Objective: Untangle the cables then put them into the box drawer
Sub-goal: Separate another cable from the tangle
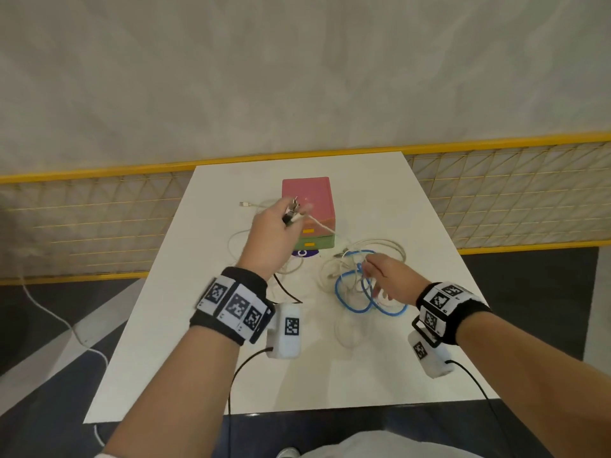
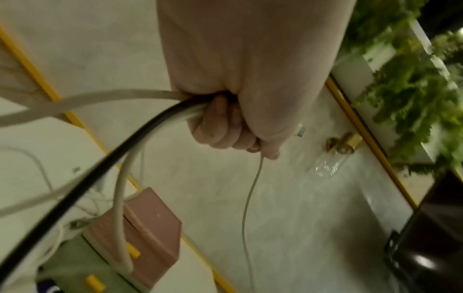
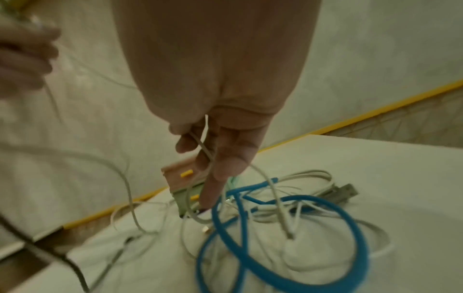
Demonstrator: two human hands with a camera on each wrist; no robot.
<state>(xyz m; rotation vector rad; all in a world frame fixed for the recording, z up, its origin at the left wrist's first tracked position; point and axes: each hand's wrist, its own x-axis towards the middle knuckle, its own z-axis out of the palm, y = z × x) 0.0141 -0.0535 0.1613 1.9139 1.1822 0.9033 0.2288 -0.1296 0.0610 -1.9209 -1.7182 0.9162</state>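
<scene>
A tangle of white cables (image 1: 370,259) and one bright blue cable (image 1: 360,299) is spread on the white tabletop (image 1: 429,342), right of a small box (image 1: 307,200) with pink and green drawers. Several white and black cable ends are clenched in the raised left hand (image 1: 267,226). A thin white strand is pinched by the right hand (image 1: 390,276).

Cable tangle (image 1: 360,279) before box drawer (image 1: 310,244)
</scene>
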